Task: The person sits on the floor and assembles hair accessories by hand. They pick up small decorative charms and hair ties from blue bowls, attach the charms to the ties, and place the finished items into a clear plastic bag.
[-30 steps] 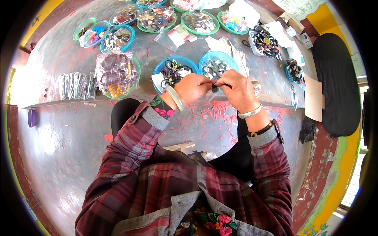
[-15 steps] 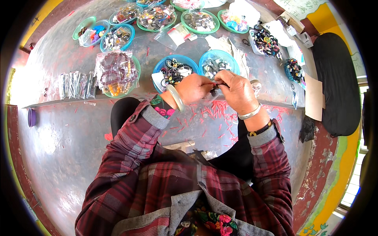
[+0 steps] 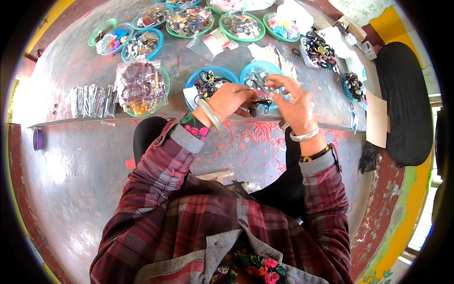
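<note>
In front of the two blue bowls my left hand (image 3: 230, 100) is closed, holding a small bundle of black cord (image 3: 261, 102) between thumb and fingers. A dark lump hangs under its fingertips, too small to make out. My right hand (image 3: 298, 106) is just to the right of the bundle, thumb and fingers apart, with nothing visible gripped. Behind the hands stand a blue bowl of black corded trinkets (image 3: 210, 78) and another blue bowl of small plastic-bagged pieces (image 3: 262, 71).
Red paper-like scraps (image 3: 257, 135) litter the floor below the ledge. To the left lie bagged beads (image 3: 139, 83) in a green bowl and a row of slim packets (image 3: 93, 102). More filled bowls (image 3: 241, 26) line the back; a white tray of trinkets (image 3: 320, 52) stands right.
My right hand has opened and drawn away from the pinch, moving slightly right. The black cord now shows beside my left hand, which has shifted a little left.
</note>
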Available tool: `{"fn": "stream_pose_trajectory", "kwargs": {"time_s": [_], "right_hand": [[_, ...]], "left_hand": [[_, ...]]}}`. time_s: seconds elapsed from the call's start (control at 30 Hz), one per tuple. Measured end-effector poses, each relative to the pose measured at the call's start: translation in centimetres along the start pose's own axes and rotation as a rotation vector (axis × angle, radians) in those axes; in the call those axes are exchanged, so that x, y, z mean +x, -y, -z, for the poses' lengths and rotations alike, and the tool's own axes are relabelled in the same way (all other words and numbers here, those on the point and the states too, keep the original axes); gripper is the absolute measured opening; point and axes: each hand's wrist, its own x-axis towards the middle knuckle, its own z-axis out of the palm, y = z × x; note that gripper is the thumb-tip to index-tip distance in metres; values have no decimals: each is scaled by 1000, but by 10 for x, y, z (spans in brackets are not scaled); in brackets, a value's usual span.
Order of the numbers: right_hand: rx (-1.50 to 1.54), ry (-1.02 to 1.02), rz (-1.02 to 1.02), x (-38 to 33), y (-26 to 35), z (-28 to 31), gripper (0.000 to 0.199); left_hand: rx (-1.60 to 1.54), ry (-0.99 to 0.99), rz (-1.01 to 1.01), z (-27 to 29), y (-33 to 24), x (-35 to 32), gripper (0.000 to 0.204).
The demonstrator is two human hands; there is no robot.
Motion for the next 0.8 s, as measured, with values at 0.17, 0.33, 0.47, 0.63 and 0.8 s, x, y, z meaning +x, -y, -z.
{"fn": "stream_pose_trajectory", "kwargs": {"time_s": [0.17,0.33,0.47,0.63,0.8], "right_hand": [[189,65,-235,4,-31,18,55],[427,326,-371,-2,-57,0,54],[589,353,-425,0,-65,-8,42],[505,225,-531,2,-45,6,21],[659,121,-514,1,-43,8,16]], "left_hand": [[-79,-25,-35,1,-3,0,32],[-99,0,-91,0,-8,-3,32],[-109,-2,-104,3,-2,1,31],[-96,-67,-117,7,1,3,31],[63,-65,-145,10,10,9,28]]}}
